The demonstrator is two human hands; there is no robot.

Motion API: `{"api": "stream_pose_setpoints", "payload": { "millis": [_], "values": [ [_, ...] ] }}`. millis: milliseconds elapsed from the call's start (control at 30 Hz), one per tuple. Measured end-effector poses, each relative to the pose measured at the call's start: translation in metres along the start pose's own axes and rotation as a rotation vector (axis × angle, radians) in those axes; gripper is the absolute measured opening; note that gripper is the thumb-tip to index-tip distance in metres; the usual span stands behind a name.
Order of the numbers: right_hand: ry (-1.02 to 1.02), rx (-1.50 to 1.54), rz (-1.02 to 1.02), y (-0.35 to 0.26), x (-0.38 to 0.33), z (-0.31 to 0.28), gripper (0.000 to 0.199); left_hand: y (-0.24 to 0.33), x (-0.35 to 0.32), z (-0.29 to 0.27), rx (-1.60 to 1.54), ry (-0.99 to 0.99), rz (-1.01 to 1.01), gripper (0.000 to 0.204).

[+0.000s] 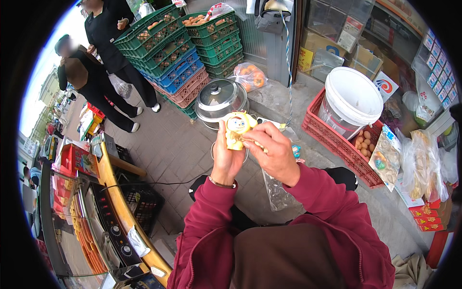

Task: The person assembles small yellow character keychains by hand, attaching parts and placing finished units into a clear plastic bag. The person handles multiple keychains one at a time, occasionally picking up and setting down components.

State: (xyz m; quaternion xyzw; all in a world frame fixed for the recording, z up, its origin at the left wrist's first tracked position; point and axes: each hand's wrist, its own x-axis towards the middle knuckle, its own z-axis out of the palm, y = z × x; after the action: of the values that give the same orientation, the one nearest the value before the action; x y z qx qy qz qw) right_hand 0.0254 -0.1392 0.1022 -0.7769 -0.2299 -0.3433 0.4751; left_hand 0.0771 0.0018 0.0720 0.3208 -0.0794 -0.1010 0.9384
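Observation:
A small yellow cartoon figurine (237,124) with a face and big blue eyes is held up in front of me. My left hand (227,159) is closed round its lower part, its face turned up. My right hand (275,153) pinches a slim yellow stick-like thing (260,146), its fingertips close against the figurine's right side. The fingers hide the stick's tip, so I cannot tell if it touches. Below my right hand lies a clear plastic tray (276,191), with a small blue-green object (296,151) near it.
Beyond the figurine stands a pot with a glass lid (219,96). Stacked crates (180,79) of eggs rise behind it, beside a bag of orange fruit (250,76). At right, a red crate (332,137) holds a white bucket (353,98) and eggs. A sausage-grill counter (120,216) is at left; two people stand beyond.

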Motion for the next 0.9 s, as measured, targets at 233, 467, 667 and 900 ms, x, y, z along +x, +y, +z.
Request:
{"api": "stream_pose_setpoints", "payload": {
  "millis": [233,467,667,900],
  "values": [
    [0.126,-0.081,0.203,0.044,0.014,-0.007,0.015,0.005,0.054,-0.036,-0.134,-0.167,-0.165,0.051],
    [0.176,-0.104,0.093,0.064,0.042,0.027,0.020,0.006,0.089,-0.061,-0.247,-0.210,-0.243,0.054],
    [0.100,-0.106,0.039,0.083,0.042,0.056,0.018,-0.007,0.094,-0.058,-0.136,0.021,-0.131,0.050],
    [0.263,-0.196,0.102,0.079,0.047,0.051,0.016,-0.026,0.092,-0.051,0.104,-0.062,0.067,0.050]
  ]
}}
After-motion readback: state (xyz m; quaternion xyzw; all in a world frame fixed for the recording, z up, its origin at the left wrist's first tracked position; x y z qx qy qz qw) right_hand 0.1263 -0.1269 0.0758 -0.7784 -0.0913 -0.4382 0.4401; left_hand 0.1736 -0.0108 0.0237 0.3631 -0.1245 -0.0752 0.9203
